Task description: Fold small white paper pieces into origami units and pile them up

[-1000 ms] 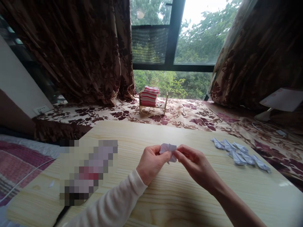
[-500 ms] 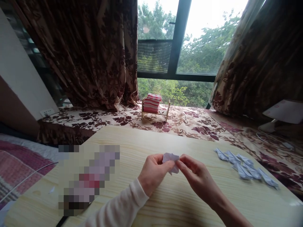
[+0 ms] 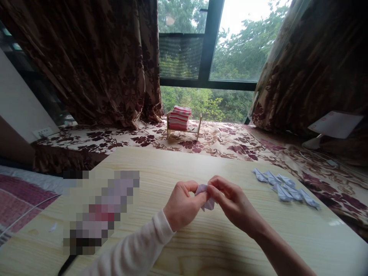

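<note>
A small piece of folded white paper [image 3: 209, 204] is held between my two hands above the wooden table [image 3: 161, 168]. My left hand [image 3: 184, 205] pinches it from the left, its thumb lying across the front. From the right, my right hand [image 3: 231, 201] grips its upper edge between thumb and fingers. Fingers cover much of the paper, so its full shape is hidden. To the right on the tabletop lie several folded white paper pieces [image 3: 284, 193] with pointed ends, grouped close together.
A pixelated long object [image 3: 106, 211] with a black strap lies on the table's left. A paper scrap [image 3: 53, 227] is near it. On the flowered sill cloth stand a small rack with striped folded cloths [image 3: 179, 118] and a white lamp [image 3: 335, 124] at right.
My right hand has shifted left and up over the paper, its fingers now closer to my left thumb. The view has tilted down and turned slightly right.
</note>
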### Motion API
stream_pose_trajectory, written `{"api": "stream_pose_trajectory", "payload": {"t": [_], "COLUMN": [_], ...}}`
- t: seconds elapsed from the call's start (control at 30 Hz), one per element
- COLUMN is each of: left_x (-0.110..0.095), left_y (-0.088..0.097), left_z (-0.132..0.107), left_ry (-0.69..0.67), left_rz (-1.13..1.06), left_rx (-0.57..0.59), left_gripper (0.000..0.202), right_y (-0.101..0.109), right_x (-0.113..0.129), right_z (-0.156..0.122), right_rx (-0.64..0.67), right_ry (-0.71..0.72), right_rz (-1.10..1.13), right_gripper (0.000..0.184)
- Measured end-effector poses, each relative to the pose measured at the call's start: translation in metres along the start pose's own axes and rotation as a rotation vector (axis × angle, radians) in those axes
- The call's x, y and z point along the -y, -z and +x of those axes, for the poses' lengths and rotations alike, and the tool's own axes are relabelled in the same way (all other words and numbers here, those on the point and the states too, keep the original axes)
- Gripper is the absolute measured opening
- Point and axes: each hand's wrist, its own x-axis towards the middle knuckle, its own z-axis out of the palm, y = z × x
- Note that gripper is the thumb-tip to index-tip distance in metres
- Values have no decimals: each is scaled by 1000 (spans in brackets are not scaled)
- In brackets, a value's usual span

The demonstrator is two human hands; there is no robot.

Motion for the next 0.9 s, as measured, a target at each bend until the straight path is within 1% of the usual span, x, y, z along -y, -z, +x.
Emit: {"api": "stream_pose_trajectory", "payload": {"t": [0.1,0.17,0.27,0.33,0.4,0.43,0.5,0.6,0.73,0.83,0.9], "left_x": [0,1,4,6,9,10,12,13,11,6,3], "left_y": [-1,-1,-1,0,1,1,3,5,9,9,8], "left_z": [-2,-1,2,5,7,8,9,9,9,9,7], "left_ry": [-72,-72,48,128,151,152,147,136,131,77,70], "left_rz": [72,61,-143,-306,-395,-421,-456,-454,-341,-297,-299], "left_rx": [-9,-15,-41,-109,-170,-177,-157,-96,-117,-88,-57], "left_gripper": [25,24,17,18,21,22,24,28,37,36,33], "right_y": [-4,-7,-6,-3,0,0,0,-1,1,2,2], "right_x": [0,-1,-3,-3,-3,-3,-3,-3,-3,-4,-4], "right_z": [-1,0,4,5,5,5,4,3,3,3,3], "right_rx": [-26,-52,-120,-167,-158,-135,-101,-115,-143,-147,-142], "right_ry": [-18,-69,-118,-118,-123,-120,-103,-89,-106,-94,-84], "right_rz": [8,46,64,22,-17,-28,-26,1,19,24,22], "right_gripper": [28,31,37,39,39,38,38,39,38,36,36]}}
